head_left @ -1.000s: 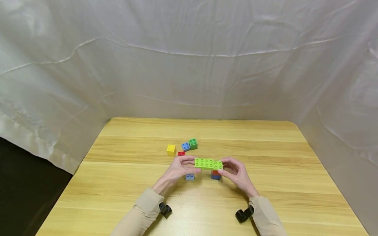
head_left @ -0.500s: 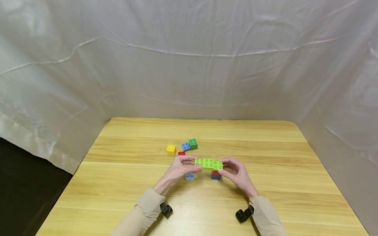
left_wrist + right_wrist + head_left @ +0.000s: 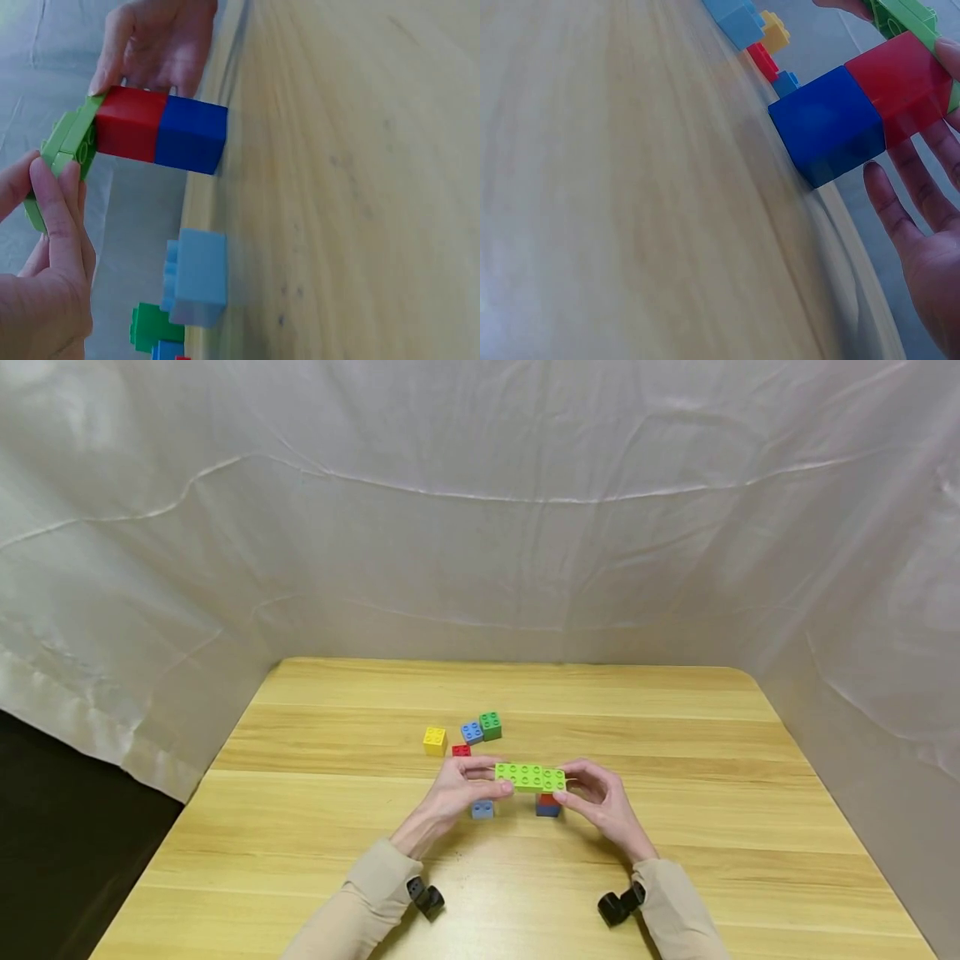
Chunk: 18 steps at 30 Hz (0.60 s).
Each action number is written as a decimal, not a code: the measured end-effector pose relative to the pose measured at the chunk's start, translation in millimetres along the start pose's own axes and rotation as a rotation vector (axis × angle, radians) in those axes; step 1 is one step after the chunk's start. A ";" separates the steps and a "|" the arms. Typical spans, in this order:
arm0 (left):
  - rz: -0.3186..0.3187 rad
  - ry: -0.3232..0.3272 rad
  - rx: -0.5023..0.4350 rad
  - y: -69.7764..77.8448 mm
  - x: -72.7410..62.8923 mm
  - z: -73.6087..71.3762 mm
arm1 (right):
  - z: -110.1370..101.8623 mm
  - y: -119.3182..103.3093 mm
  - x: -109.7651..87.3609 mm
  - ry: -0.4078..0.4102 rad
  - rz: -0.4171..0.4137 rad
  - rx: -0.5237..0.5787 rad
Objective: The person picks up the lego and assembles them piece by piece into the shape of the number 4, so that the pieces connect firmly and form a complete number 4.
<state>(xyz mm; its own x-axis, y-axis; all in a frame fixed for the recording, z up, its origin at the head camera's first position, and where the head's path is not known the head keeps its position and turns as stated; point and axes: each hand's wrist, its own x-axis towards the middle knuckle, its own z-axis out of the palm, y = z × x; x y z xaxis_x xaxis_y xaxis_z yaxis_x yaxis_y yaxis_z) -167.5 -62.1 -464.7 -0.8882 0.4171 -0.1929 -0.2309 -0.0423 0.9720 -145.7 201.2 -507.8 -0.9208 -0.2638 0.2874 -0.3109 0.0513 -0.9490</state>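
A stack stands on the table with a dark blue brick (image 3: 191, 133) at the bottom and a red brick (image 3: 131, 122) on it. On top lies a flat lime-green brick (image 3: 554, 779). A longer lime-green brick (image 3: 522, 770) overlaps it and juts out to the left. My left hand (image 3: 459, 787) pinches the jutting end, thumb on the near side and fingers behind. With thumb and fingers, my right hand (image 3: 606, 802) grips the right end at the top of the stack. Its lower fingers extend beside the red and blue bricks in the right wrist view.
A light blue brick (image 3: 482, 810) stands left of the stack, below my left hand. Farther back are a red brick (image 3: 461, 750), a yellow brick (image 3: 435, 742), a blue brick (image 3: 472, 732) and a green brick (image 3: 491, 726). Pale curtains (image 3: 525, 568) surround the wooden table (image 3: 712, 760).
My left thumb has risen from below the long lime-green brick onto its near side, and the left wrist has turned slightly. The right hand and stack have stayed put.
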 end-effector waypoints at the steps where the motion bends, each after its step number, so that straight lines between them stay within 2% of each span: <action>1: -0.002 0.002 -0.004 0.5 -0.1 0.4 | 0.0 -0.1 0.0 0.002 0.005 0.001; 10: -0.009 0.006 -0.010 0.9 -0.7 0.4 | -0.5 0.5 0.8 -0.005 0.009 0.007; 15: 0.001 -0.056 0.064 -0.8 -2.1 -4.6 | 0.0 0.8 1.0 -0.019 -0.001 0.019; 18: -0.002 -0.106 0.061 0.0 -3.4 -7.1 | 0.4 0.6 1.3 -0.026 -0.010 0.022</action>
<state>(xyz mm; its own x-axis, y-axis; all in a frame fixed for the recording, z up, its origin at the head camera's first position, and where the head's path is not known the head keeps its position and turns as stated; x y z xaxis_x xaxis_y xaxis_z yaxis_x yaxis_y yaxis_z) -167.3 -70.0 -465.0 -0.8399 0.5110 -0.1829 -0.2051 0.0131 0.9787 -147.0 200.5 -508.0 -0.9111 -0.2893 0.2937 -0.3144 0.0270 -0.9489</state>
